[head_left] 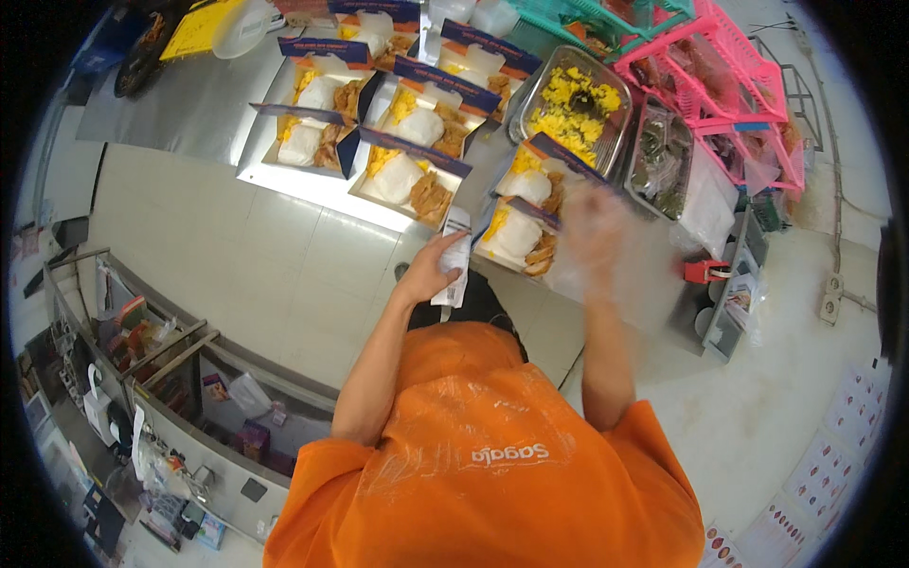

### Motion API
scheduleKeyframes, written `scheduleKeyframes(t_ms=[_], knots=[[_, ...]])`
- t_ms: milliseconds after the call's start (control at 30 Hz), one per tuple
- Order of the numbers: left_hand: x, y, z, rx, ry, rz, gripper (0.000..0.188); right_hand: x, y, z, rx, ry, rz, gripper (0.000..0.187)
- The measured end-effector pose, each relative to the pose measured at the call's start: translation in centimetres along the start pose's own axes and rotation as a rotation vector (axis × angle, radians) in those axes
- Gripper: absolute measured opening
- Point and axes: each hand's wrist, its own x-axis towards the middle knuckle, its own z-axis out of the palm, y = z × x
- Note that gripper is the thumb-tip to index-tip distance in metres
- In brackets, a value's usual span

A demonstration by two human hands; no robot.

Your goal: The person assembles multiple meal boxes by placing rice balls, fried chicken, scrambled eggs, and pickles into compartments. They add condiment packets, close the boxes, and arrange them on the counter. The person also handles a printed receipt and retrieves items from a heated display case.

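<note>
My left hand (pixel 428 273) is closed on a white printed paper slip (pixel 455 265) at the table's front edge. My right hand (pixel 595 232) is smeared by motion, so its fingers and anything in them cannot be made out. Beside it stand two open meal boxes: the nearer box (pixel 516 237) and the one behind it (pixel 536 182). Both hold white rice, yellow egg and browned meat pieces. Above my left hand is another open meal box (pixel 409 187), filled alike. Farther back stand several more open blue and orange meal boxes (pixel 317 137).
A metal tray of yellow scrambled egg (pixel 575 106) stands at the back right, with a tray of dark food (pixel 660 156) beside it. Pink plastic baskets (pixel 705 71) stand beyond. A red tape dispenser (pixel 706 272) sits near the right edge, and a yellow sheet (pixel 201 28) lies far left.
</note>
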Motion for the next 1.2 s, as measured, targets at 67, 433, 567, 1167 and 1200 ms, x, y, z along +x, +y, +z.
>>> scheduleKeyframes(t_ms=[67,433,567,1167,1200], knots=[[0.4,-0.2,-0.2,-0.132,-0.006,0.038,0.073,-5.5,1.0,4.4,-0.016,-0.321,-0.151,0.029],[3.2,-0.6,2.6,0.05,0.059,0.095,0.079,-10.8,9.6,11.5,0.024,-0.128,-0.411,0.016],[4.3,0.2,3.1,-0.401,-0.101,-0.094,0.092,-10.7,10.3,10.9,0.096,-0.117,-0.375,0.01],[-1.9,-4.5,6.4,-0.137,0.308,-0.189,0.065,-9.3,7.1,12.9,-0.158,-0.17,-0.405,0.013],[-1.8,-5.1,6.9,-0.19,0.321,-0.166,0.058,-9.2,6.9,12.7,-0.135,-0.166,-0.41,0.013]])
